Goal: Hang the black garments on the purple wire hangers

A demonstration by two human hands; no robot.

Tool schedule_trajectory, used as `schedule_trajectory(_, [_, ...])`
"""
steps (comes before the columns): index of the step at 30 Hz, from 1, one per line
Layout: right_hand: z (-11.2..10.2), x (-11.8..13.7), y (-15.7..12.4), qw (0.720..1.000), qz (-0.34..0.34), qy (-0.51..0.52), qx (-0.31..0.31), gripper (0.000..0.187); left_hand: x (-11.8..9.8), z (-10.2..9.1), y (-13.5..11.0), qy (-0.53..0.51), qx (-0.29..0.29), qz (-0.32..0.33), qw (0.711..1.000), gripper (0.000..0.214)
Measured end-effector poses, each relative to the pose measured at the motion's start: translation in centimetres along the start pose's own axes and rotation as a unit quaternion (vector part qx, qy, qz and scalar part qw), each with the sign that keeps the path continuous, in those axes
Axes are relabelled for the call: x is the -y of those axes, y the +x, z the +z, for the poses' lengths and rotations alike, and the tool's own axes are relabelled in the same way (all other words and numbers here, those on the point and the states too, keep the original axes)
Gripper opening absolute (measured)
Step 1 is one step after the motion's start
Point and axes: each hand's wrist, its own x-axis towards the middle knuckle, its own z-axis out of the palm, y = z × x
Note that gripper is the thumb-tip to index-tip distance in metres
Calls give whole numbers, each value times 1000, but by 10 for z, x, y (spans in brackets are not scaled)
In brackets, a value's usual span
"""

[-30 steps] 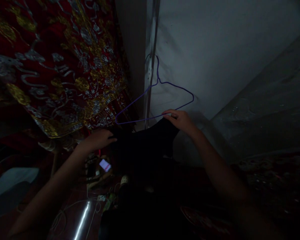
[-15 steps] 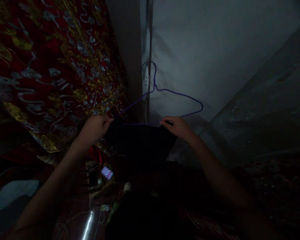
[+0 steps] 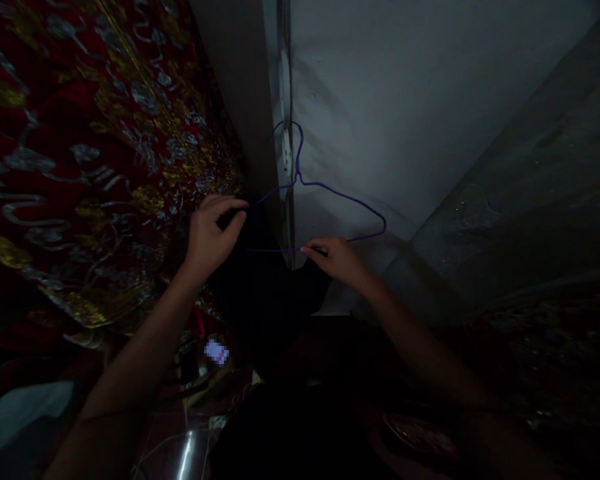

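A thin purple wire hanger [image 3: 350, 197] hangs by its hook from a fitting on the wall corner. A black garment [image 3: 265, 293] droops below its bottom bar. My left hand [image 3: 213, 230] is closed on the garment's upper left edge, raised against the hanger's left shoulder. My right hand [image 3: 333, 257] pinches the garment's other edge at the hanger's bottom bar. The garment's shape is lost in the dark.
A red cloth with gold and silver embroidery [image 3: 80, 153] hangs at the left. A pale wall [image 3: 405, 100] stands behind the hanger. Cables, a small lit object [image 3: 216, 352] and clutter lie on the floor below. A dark patterned surface [image 3: 530, 333] spreads at the right.
My left hand has risen with the garment's edge from below the hanger up to its left shoulder. My right hand has stayed at the bottom bar, shifting slightly left.
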Motion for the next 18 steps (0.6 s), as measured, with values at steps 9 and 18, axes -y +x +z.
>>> schedule_trajectory(9, [-32, 5, -49, 999, 34, -4, -38, 86, 27, 21, 5, 15, 62, 59, 996, 31])
schedule_trajectory(18, [-144, -43, -53, 985, 70, 83, -134, 24, 27, 12, 16, 40, 104, 63, 992, 31])
